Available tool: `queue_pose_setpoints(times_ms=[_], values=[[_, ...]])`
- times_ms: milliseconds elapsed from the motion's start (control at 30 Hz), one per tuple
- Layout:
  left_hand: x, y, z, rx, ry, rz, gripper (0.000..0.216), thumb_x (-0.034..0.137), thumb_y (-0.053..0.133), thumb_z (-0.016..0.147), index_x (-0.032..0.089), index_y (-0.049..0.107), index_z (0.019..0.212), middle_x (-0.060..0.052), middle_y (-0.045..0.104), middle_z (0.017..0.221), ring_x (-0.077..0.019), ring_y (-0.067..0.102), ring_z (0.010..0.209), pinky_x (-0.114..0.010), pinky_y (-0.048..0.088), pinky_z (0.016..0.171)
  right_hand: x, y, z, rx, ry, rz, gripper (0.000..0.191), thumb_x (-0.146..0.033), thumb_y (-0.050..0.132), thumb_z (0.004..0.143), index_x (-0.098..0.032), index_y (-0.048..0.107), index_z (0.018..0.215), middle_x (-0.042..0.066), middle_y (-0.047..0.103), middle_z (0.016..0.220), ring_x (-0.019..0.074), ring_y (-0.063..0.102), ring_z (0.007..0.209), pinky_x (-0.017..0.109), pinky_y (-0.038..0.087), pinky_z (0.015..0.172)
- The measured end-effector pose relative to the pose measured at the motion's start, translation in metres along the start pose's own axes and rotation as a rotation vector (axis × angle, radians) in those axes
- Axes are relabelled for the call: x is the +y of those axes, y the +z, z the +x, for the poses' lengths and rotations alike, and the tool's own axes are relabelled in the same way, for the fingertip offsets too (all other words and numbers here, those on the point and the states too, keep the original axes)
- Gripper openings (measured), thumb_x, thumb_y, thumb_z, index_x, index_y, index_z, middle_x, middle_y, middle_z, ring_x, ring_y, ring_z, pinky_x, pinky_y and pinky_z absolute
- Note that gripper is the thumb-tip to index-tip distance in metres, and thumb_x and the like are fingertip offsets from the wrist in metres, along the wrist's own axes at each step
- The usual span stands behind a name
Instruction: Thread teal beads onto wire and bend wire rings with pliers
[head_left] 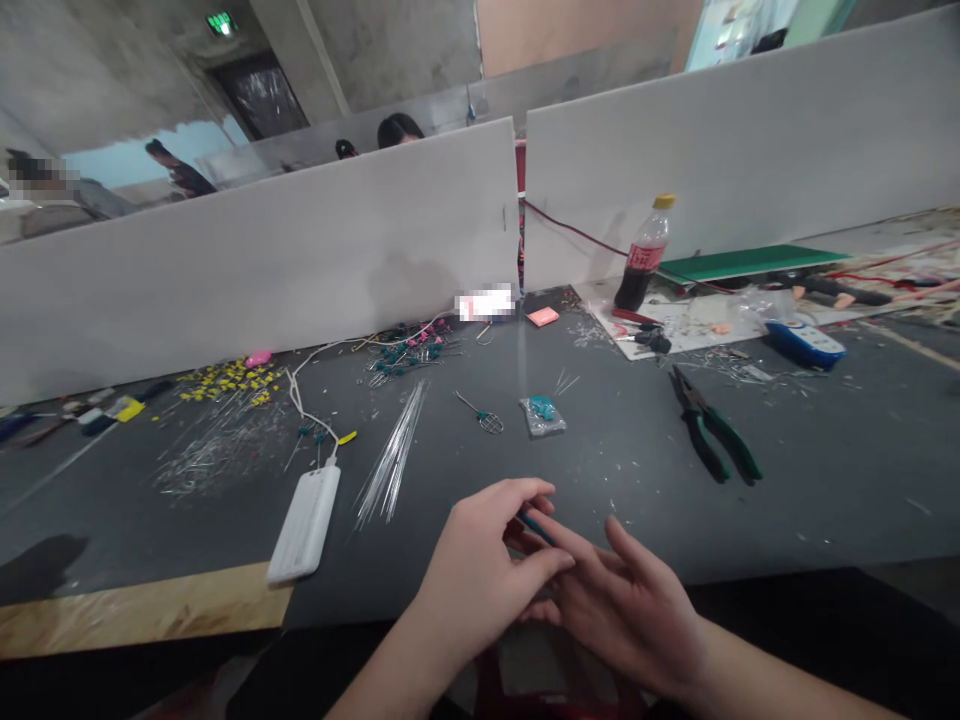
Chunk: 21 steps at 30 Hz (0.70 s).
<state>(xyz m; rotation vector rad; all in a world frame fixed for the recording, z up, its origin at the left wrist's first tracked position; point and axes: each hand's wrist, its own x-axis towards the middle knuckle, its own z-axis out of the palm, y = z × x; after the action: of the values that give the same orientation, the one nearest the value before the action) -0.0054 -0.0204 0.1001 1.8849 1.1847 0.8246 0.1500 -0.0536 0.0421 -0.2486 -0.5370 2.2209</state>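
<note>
My left hand point(487, 550) and my right hand point(622, 610) meet at the table's front edge. A narrow dark teal strip point(537, 526) shows between them; its kind is unclear and part of it is hidden. The left fingers and thumb close around the strip and the right fingertips. My right hand lies palm up, fingers stretched out and thumb apart. Beyond them lie a small racket-shaped wire piece with teal on it point(490, 422) and a clear bag of teal material point(542, 414). To their left is a bundle of thin metal wires point(394, 455).
Green-handled pliers point(716, 430) lie right. A white power bank point(305, 522) with a cable sits left, near yellow pieces point(225, 380) and loose wires. A cola bottle point(645, 255), a blue-and-white device point(805, 344) and a white partition point(300, 250) stand behind. Several people are beyond.
</note>
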Motion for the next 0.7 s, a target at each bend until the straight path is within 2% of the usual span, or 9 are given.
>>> queue_pose_setpoints(times_ms=[500, 700], values=[[0.0019, -0.0054, 0.0003, 0.011, -0.028, -0.030, 0.041, 0.004, 0.069, 0.066, 0.022, 0.067, 0.103, -0.002, 0.072, 0.095, -0.0168, 0.070, 0.077, -0.028, 0.061, 0.066, -0.0014, -0.0014, -0.0006, -0.033, -0.004, -0.011, 0.058, -0.062, 0.035, 0.090, -0.027, 0.057, 0.131, 0.008, 0.047, 0.141, 0.0285, 0.041, 0.124, 0.048, 0.032, 0.100], [0.0018, -0.0072, -0.0004, 0.012, -0.023, -0.026, 0.042, 0.003, 0.068, 0.066, 0.023, 0.067, 0.103, -0.002, 0.072, 0.095, -0.0167, 0.070, 0.077, -0.027, 0.061, 0.066, -0.0011, -0.0009, -0.0009, 0.004, 0.012, -0.029, 0.058, -0.063, 0.037, 0.089, -0.027, 0.058, 0.129, 0.009, 0.049, 0.138, 0.0282, 0.042, 0.123, 0.047, 0.032, 0.099]])
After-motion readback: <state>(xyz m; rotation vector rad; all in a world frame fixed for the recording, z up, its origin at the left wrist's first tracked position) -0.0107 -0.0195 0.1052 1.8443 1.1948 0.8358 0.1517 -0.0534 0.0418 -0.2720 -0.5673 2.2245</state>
